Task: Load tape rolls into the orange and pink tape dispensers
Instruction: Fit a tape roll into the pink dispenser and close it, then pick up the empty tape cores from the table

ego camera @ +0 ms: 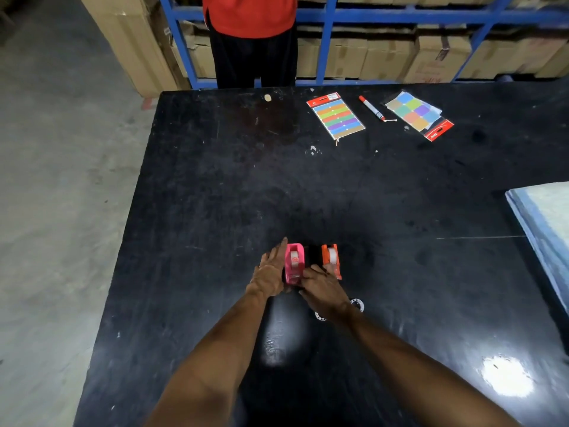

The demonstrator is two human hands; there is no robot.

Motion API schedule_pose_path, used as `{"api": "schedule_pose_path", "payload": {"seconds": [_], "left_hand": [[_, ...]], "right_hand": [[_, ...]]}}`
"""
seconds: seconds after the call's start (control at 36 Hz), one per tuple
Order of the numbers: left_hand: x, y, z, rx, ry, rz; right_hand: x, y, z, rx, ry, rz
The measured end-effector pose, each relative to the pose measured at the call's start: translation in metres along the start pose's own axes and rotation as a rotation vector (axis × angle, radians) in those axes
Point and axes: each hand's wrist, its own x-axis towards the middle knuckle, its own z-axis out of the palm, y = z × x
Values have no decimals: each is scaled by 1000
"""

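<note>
A pink tape dispenser [294, 262] stands on the black table [215, 195] with a white tape roll in it. Beside it, to the right, stands an orange tape dispenser [331, 257], also holding a clear tape roll. My left hand [271, 271] lies flat against the pink dispenser's left side, fingers extended. My right hand [323, 289] rests at the near ends of both dispensers, its fingers touching the pink one's front and the orange one's base. Two white ring-shaped pieces [357, 304] lie on the table partly under my right wrist.
At the far side lie two packs of coloured labels [336, 118] [418, 114] and a red-capped marker [371, 107]. A person in a red top [249, 13] stands behind the table. A blue-edged board [545, 223] lies at the right. Blue shelving holds cardboard boxes [388, 57].
</note>
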Motion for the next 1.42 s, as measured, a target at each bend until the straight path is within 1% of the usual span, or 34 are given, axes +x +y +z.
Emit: {"api": "schedule_pose_path", "payload": {"seconds": [0.06,0.11,0.19,0.31,0.36,0.42,0.47,0.58,0.64,0.69,0.86,1.03,1.22,1.42], "left_hand": [[-5,2,-1,27,4,-5],[-13,3,0,62,19,-20],[-31,7,5,119,105,0],[-51,9,21,94,287,156],[-62,11,34,34,318,221],[-72,14,47,-22,278,250],[-78,20,63,-10,214,253],[-78,31,96,43,54,232],[-78,36,109,77,7,202],[-77,40,120,101,6,170],[-79,48,129,96,78,123],[-86,38,115,85,124,138],[-93,0,72,116,208,158],[-100,-31,12,116,271,159]], "right_hand": [[-7,9,-2,-29,31,-6],[-14,18,-7,-86,28,3],[-29,28,-18,-168,11,55],[-56,40,-24,-204,72,141],[-70,47,-24,-184,77,210],[-81,52,-23,-140,43,307],[-93,55,-22,-92,-32,380],[-105,54,-23,26,-226,448],[-108,54,-21,77,-266,468],[-112,56,-16,111,-266,478],[-120,57,-11,115,-281,458],[-114,52,-14,138,-298,393],[-84,28,-22,166,-274,264],[-45,-5,-28,198,-182,154]]}}
